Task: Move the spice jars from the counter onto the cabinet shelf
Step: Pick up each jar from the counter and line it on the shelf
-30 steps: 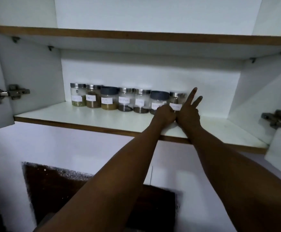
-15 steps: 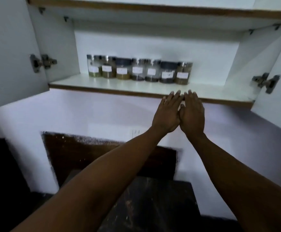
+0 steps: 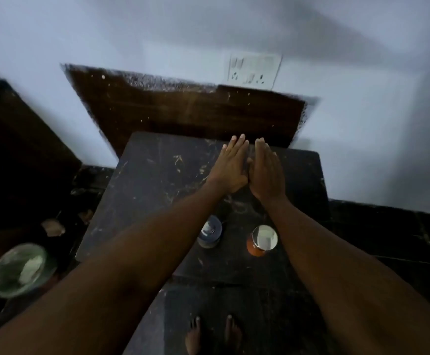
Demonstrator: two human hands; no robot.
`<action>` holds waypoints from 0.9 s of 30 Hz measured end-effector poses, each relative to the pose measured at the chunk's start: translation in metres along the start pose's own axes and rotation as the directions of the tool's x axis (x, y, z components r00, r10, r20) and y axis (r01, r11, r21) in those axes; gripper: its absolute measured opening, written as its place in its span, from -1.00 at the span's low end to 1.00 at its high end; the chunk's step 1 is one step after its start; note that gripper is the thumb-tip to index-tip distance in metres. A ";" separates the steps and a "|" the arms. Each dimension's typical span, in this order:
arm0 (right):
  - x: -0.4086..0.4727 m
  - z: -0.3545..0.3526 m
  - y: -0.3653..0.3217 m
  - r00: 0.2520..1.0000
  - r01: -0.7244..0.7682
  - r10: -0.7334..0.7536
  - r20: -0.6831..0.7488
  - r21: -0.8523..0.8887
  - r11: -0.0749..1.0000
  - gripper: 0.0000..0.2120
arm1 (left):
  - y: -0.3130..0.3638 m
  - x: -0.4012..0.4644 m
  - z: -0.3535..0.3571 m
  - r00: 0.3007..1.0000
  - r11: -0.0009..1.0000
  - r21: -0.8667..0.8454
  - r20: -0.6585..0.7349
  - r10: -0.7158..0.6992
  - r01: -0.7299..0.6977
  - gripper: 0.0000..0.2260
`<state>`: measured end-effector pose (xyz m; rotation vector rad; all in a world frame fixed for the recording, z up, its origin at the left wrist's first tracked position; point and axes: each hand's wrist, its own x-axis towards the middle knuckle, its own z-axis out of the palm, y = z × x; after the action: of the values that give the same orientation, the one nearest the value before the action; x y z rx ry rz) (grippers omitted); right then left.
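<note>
Two spice jars are left on the dark bench [image 3: 157, 175], low in the middle of the frame; the dark-lidded jar [image 3: 210, 233] is seen just beside the left forearm, and the orange jar with the shiny lid [image 3: 262, 240] just beside the right forearm, the two standing upright and a little apart. The left hand [image 3: 230, 166] and the right hand [image 3: 266, 172] are held flat above the far part of the bench, fingers straight, their inner edges touching, nothing gripped in either. The step in hand is judged to be the reach for these two jars; the hands are best drawn back toward the lower middle of the frame and parted, so that one jar is taken by each. Each jar is best gripped round its body rather than by the lid alone, since a lid may be loose; the jars should be kept upright while lifted. The cabinet shelf is not in view.
</note>
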<state>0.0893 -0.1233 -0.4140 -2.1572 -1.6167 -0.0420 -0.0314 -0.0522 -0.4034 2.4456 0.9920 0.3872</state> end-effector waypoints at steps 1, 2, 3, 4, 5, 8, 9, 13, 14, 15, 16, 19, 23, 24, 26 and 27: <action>-0.010 0.013 -0.002 0.999 0.000 0.000 0.045 0.002 1.000 -0.43 | -0.010 -0.011 0.012 0.998 0.999 0.008 0.027 -0.049 0.049 -0.34; -0.018 0.024 -0.003 0.996 -0.007 0.006 0.094 0.014 1.000 -0.43 | -0.017 -0.020 0.023 0.993 0.995 0.016 0.056 -0.101 0.101 -0.33; -0.029 0.039 -0.005 0.987 -0.017 0.011 0.158 0.033 0.999 -0.43 | -0.026 -0.032 0.037 0.981 0.985 0.034 0.091 -0.170 0.168 -0.33; -0.036 0.050 -0.006 0.975 -0.025 0.012 0.221 0.054 0.998 -0.43 | -0.033 -0.039 0.047 0.965 0.973 0.058 0.122 -0.231 0.226 -0.33; -0.049 0.062 -0.006 0.954 -0.037 0.016 0.299 0.064 0.997 -0.41 | -0.041 -0.052 0.059 0.941 0.955 0.085 0.162 -0.296 0.286 -0.31; -0.075 0.086 -0.006 0.869 -0.059 0.036 0.493 0.031 0.998 -0.30 | -0.055 -0.079 0.085 0.847 0.897 0.180 0.297 -0.441 0.404 -0.20; -0.082 0.091 -0.005 0.847 -0.075 0.045 0.529 0.036 0.997 -0.26 | -0.057 -0.088 0.092 0.811 0.872 0.221 0.324 -0.488 0.437 -0.17; -0.095 0.101 -0.009 0.744 -0.139 0.008 0.668 0.143 0.980 -0.21 | -0.053 -0.108 0.107 0.629 0.737 0.292 0.387 -0.674 0.609 -0.08; -0.096 0.100 -0.009 0.713 -0.139 -0.030 0.701 0.183 0.973 -0.20 | -0.052 -0.111 0.108 0.635 0.735 0.271 0.375 -0.675 0.622 -0.12; -0.095 0.096 -0.010 0.688 -0.137 -0.071 0.722 0.225 0.965 -0.17 | -0.051 -0.110 0.105 0.656 0.742 0.239 0.354 -0.667 0.626 -0.16; -0.093 0.092 -0.010 0.674 -0.136 -0.106 0.731 0.264 0.955 -0.14 | -0.050 -0.108 0.101 0.671 0.747 0.203 0.338 -0.660 0.633 -0.19; -0.084 0.074 -0.012 0.711 -0.072 -0.174 0.681 0.317 0.946 -0.06 | -0.045 -0.096 0.075 0.701 0.754 0.096 0.308 -0.643 0.650 -0.17; -0.068 0.044 -0.018 0.781 0.018 -0.225 0.583 0.339 0.941 0.14 | -0.027 -0.069 0.027 0.783 0.808 0.025 0.232 -0.578 0.589 -0.25; -0.063 0.035 -0.022 0.815 -0.014 -0.201 0.544 0.364 0.931 0.16 | -0.021 -0.063 0.014 0.808 0.828 0.004 0.213 -0.549 0.561 -0.28; -0.042 0.010 -0.032 0.888 -0.045 -0.150 0.435 0.406 0.913 0.13 | -0.007 -0.047 -0.020 0.852 0.862 -0.038 0.178 -0.492 0.505 -0.30; -0.033 -0.002 -0.036 0.914 -0.045 -0.131 0.384 0.417 0.908 0.10 | -0.002 -0.040 -0.035 0.867 0.874 -0.060 0.171 -0.468 0.483 -0.29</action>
<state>0.0466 -0.1456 -0.4101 -1.8662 -1.6955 0.7229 -0.0750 -0.0680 -0.3778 2.0093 1.4190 0.0764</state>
